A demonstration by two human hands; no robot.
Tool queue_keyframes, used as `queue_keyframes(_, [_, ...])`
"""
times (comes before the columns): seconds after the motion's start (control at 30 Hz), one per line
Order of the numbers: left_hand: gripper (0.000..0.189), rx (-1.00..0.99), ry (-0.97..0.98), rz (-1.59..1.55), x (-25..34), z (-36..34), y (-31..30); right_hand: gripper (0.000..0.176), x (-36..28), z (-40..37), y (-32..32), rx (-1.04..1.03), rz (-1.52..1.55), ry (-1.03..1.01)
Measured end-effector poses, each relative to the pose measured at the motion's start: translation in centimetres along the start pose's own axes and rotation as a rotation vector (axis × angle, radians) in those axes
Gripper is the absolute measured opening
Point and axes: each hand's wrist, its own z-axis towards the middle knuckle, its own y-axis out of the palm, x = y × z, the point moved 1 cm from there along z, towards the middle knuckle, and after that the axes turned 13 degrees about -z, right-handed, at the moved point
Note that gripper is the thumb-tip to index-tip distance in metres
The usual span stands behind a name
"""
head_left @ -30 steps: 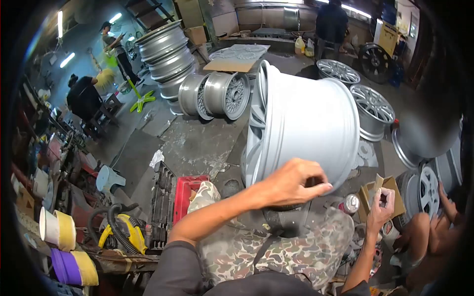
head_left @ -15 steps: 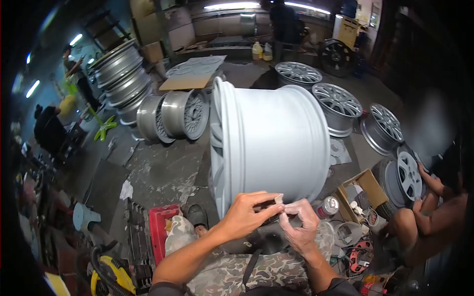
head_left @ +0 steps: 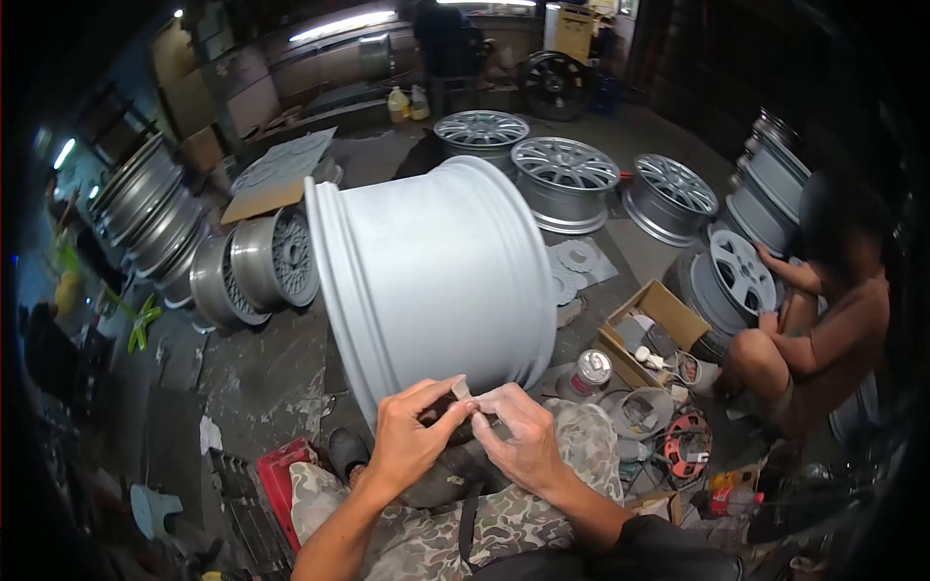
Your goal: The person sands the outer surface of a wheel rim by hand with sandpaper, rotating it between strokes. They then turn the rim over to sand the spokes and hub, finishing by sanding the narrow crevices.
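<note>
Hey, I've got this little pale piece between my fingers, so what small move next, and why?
Probably settle the small pale piece in one hand: your left hand pinches it with the right hand right beside, and the large grey wheel is just beyond, perhaps needing a free hand to steady it.

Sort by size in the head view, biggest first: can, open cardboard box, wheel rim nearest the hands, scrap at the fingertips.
1. Wheel rim, nearness helping
2. Cardboard box
3. Can
4. Scrap
</note>
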Motion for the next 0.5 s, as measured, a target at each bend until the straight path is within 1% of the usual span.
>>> queue_keyframes(0.07, [0.028,0.015,-0.037,-0.028,0.3,0.0,0.3,0.009,0.1,-0.1,-0.3,0.036,0.001,0.017])
queue_keyframes(0.13, [0.028,-0.016,-0.038,-0.06,0.0,0.0,0.5,0.009,0.2,-0.2,-0.8,0.0,0.052,0.037])
queue_keyframes(0.2, [0.028,-0.008,0.011,-0.01,-0.2,0.1,0.6,0.009,0.2,-0.3,-1.2,-0.017,0.136,0.065])
queue_keyframes(0.23, [0.027,-0.005,-0.037,-0.065,-0.2,0.1,0.7,0.01,0.2,-0.2,-1.5,-0.037,0.156,0.081])
queue_keyframes(0.27, [0.027,0.004,-0.021,-0.119,-0.3,0.1,0.8,0.011,0.2,-0.2,-1.8,-0.059,0.181,0.095])
queue_keyframes(0.3, [0.027,-0.011,0.01,-0.078,-0.2,0.2,0.7,0.011,0.3,-0.2,-1.9,-0.048,0.169,0.106])
queue_keyframes(0.37, [0.027,-0.032,0.042,-0.039,0.2,0.3,0.7,0.015,0.4,-0.3,-1.8,-0.036,0.252,0.145])
queue_keyframes(0.4, [0.026,-0.04,-0.01,-0.081,0.4,0.3,0.8,0.015,0.5,-0.4,-1.8,-0.03,0.247,0.151])
queue_keyframes(0.43, [0.025,-0.048,-0.062,-0.121,0.5,0.3,0.9,0.017,0.6,-0.6,-1.7,-0.037,0.329,0.191])
queue_keyframes(0.47, [0.025,-0.055,-0.062,-0.124,0.7,0.4,0.9,0.02,0.8,-0.7,-1.7,-0.043,0.412,0.23])
queue_keyframes(0.5, [0.024,-0.079,-0.079,-0.139,0.8,0.4,0.8,0.02,0.8,-0.8,-1.8,-0.039,0.407,0.233])
